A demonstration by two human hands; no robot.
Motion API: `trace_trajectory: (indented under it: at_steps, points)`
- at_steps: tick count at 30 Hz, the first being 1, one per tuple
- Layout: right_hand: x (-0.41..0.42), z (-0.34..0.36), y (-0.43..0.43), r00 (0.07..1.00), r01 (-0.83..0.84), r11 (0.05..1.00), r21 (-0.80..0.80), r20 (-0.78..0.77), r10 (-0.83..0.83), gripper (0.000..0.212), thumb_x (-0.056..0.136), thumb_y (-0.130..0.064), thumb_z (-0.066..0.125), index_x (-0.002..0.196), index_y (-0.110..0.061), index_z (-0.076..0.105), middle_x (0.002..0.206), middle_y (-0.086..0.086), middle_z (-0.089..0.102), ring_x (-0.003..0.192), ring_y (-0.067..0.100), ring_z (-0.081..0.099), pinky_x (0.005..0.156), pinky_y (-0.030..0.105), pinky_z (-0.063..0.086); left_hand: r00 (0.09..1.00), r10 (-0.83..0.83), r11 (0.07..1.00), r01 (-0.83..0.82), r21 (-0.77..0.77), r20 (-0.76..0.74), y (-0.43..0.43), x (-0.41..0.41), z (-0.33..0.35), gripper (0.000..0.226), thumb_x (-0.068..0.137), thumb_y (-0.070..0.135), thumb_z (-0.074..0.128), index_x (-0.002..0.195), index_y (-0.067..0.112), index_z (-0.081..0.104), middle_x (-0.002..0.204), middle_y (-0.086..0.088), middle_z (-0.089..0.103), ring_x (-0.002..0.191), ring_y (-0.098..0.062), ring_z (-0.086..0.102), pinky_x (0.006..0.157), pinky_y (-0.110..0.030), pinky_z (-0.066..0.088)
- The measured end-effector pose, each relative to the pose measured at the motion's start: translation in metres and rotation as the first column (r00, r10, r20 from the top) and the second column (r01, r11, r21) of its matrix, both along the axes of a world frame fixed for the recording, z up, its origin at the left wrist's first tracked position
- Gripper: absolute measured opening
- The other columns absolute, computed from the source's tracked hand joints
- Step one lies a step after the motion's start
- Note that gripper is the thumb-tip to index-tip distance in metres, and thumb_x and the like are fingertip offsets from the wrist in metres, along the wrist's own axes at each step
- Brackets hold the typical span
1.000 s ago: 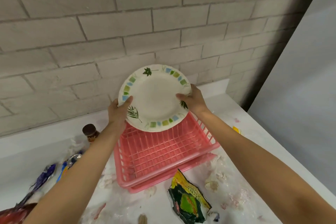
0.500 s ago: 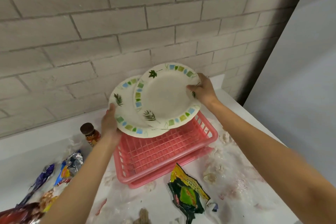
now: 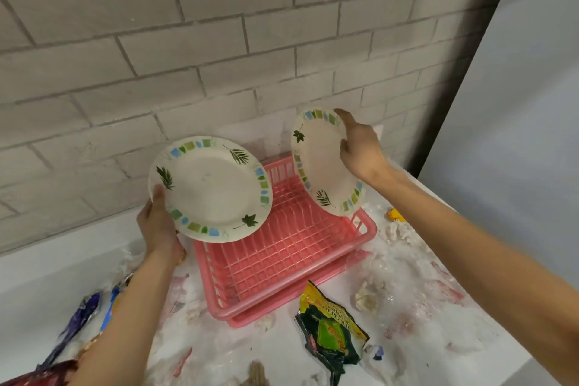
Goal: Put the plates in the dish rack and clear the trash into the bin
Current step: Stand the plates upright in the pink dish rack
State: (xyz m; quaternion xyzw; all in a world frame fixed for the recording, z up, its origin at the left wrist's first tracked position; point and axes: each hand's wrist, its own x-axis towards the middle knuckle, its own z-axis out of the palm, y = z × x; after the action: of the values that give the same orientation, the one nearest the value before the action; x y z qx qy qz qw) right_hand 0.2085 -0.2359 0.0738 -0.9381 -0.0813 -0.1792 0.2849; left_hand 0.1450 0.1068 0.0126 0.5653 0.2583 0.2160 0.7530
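The left plate (image 3: 213,188) faces the camera, tilted back, above the left rim of a pink rack (image 3: 282,257). The left hand (image 3: 158,226) has its grip on the plate's lower-left edge, thumb on the face (fingers hidden behind). The right plate (image 3: 319,163) stands nearly on edge, long axis up and down, face turned left, over the rack's right rim. The right hand (image 3: 360,150) pinches its right edge, forefinger stretched to the top. A green wrapper (image 3: 332,329) lies on the tabletop (image 3: 37,285) before the rack.
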Motion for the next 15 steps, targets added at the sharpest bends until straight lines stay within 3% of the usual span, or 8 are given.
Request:
trace_trajectory:
  at_steps: [2, 6, 11, 15]
  points:
    - [-0.001, -0.002, 0.011, 0.999, 0.012, 0.996, -0.086, -0.028, -0.015, 0.081, 0.079, 0.012, 0.041, 0.153, -0.013, 0.022, 0.067, 0.0, 0.049, 0.056, 0.018, 0.048, 0.056, 0.029, 0.041, 1.0, -0.007, 1.0, 0.007, -0.001, -0.015, -0.002, 0.001, -0.001, 0.026, 0.096, 0.038, 0.058, 0.11, 0.017, 0.065, 0.099, 0.004, 0.07, 0.081, -0.011, 0.067, 0.077, -0.031, 0.056]
    - [-0.003, -0.001, 0.022, 0.999, -0.002, 0.988, -0.153, -0.044, -0.005, 0.089, 0.074, 0.013, 0.042, 0.155, -0.015, 0.019, 0.069, -0.002, 0.042, 0.062, 0.025, 0.048, 0.057, 0.032, 0.04, 1.0, -0.002, 1.0, 0.002, -0.009, -0.026, -0.001, 0.004, -0.005, 0.02, 0.094, 0.039, 0.06, 0.1, 0.021, 0.067, 0.104, 0.0, 0.071, 0.087, -0.016, 0.068, 0.085, -0.037, 0.056]
    - [-0.005, -0.014, 0.028, 0.995, -0.02, 0.989, -0.145, -0.101, 0.006, 0.091, 0.073, 0.012, 0.042, 0.154, -0.024, 0.02, 0.105, 0.015, 0.06, 0.076, 0.033, 0.057, 0.065, 0.038, 0.05, 0.999, 0.004, 0.997, -0.007, -0.077, -0.04, -0.003, 0.006, -0.01, 0.041, 0.094, 0.04, 0.06, 0.125, 0.014, 0.062, 0.116, -0.003, 0.069, 0.098, -0.02, 0.068, 0.083, -0.037, 0.056]
    - [-0.005, -0.023, 0.029, 0.99, -0.019, 0.991, -0.136, -0.14, 0.0, 0.09, 0.074, 0.011, 0.042, 0.154, -0.024, 0.021, 0.108, 0.016, 0.061, 0.074, 0.03, 0.054, 0.064, 0.036, 0.046, 0.999, -0.013, 0.992, 0.008, -0.123, -0.046, -0.007, 0.004, -0.012, 0.03, 0.096, 0.038, 0.059, 0.117, 0.017, 0.064, 0.11, -0.001, 0.07, 0.096, -0.019, 0.068, 0.082, -0.037, 0.056]
